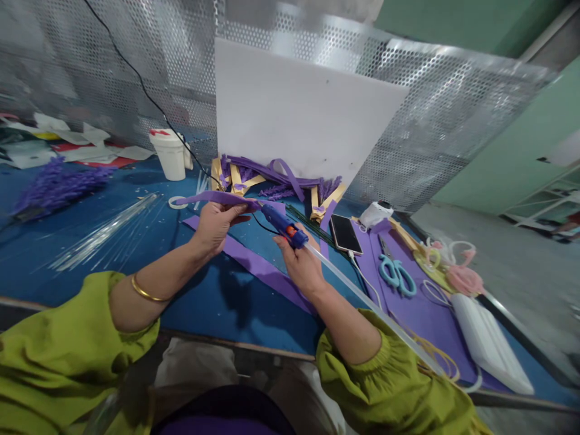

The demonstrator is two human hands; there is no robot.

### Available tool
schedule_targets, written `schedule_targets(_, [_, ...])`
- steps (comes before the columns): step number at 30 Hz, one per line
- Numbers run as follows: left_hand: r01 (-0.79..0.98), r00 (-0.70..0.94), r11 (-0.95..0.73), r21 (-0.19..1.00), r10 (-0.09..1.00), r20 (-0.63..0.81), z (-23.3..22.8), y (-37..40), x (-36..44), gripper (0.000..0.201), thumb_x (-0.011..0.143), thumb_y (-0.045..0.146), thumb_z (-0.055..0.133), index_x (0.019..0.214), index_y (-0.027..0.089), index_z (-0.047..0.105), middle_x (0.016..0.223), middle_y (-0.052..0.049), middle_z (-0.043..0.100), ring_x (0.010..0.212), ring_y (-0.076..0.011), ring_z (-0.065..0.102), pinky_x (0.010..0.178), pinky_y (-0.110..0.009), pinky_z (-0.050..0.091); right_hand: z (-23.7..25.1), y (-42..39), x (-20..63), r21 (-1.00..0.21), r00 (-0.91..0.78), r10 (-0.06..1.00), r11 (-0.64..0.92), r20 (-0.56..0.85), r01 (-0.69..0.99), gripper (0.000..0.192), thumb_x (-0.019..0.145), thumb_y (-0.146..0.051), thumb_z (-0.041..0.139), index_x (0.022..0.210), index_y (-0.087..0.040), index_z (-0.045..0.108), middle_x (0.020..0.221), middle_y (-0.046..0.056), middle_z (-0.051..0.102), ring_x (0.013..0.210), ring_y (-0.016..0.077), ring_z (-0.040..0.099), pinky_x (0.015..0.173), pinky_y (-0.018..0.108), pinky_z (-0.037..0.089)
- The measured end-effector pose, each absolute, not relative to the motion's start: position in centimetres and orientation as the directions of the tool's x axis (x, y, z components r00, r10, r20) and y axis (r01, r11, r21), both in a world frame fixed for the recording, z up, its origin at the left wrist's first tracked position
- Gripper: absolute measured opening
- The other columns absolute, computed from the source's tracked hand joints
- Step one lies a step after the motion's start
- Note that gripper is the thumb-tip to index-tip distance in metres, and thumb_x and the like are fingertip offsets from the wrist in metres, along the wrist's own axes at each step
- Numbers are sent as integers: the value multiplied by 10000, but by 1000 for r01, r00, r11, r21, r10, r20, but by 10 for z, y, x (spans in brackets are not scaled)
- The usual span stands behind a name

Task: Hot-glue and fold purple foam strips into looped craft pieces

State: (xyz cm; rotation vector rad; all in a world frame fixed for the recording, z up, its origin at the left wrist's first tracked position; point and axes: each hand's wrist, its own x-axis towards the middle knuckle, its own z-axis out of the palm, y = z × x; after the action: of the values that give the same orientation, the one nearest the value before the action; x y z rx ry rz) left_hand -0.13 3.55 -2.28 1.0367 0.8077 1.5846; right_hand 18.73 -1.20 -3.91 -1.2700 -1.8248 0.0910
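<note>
two hands meet over the blue-covered worktable (67,241): the left hand (216,222) pinches a curved purple foam strip (212,198) level, so the right hand (301,263), closed around a blue hot-glue gun (281,225), brings its nozzle to the strip's end.

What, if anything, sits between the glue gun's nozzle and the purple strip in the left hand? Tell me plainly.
Nothing visible. The right hand holds the blue glue gun with its nozzle right at the end of the purple foam strip that the left hand pinches. Only the gun's thin black cord hangs below the gap.
</note>
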Motion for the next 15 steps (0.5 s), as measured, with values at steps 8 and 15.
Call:
schedule_targets(8, [-386, -111, -248, 888, 969, 222, -23, 36, -1, 294, 595, 306, 867, 806, 146, 740, 834, -73, 759, 863, -236, 725, 731, -306, 572, -41, -11, 189, -514, -72, 778, 478, 624, 713, 397, 941, -623, 452, 803, -252, 485, 739, 20, 539, 672, 205, 514, 624, 308, 386])
schedule_targets(15, [-397, -79, -246, 884, 969, 235, -23, 36, -2, 279, 619, 315, 876, 801, 149, 746, 823, -65, 760, 851, -225, 728, 758, -307, 580, -36, -15, 186, -539, -91, 797, 483, 597, 690, 377, 935, -599, 466, 787, -253, 480, 712, 8, 528, 660, 201, 514, 619, 303, 388])
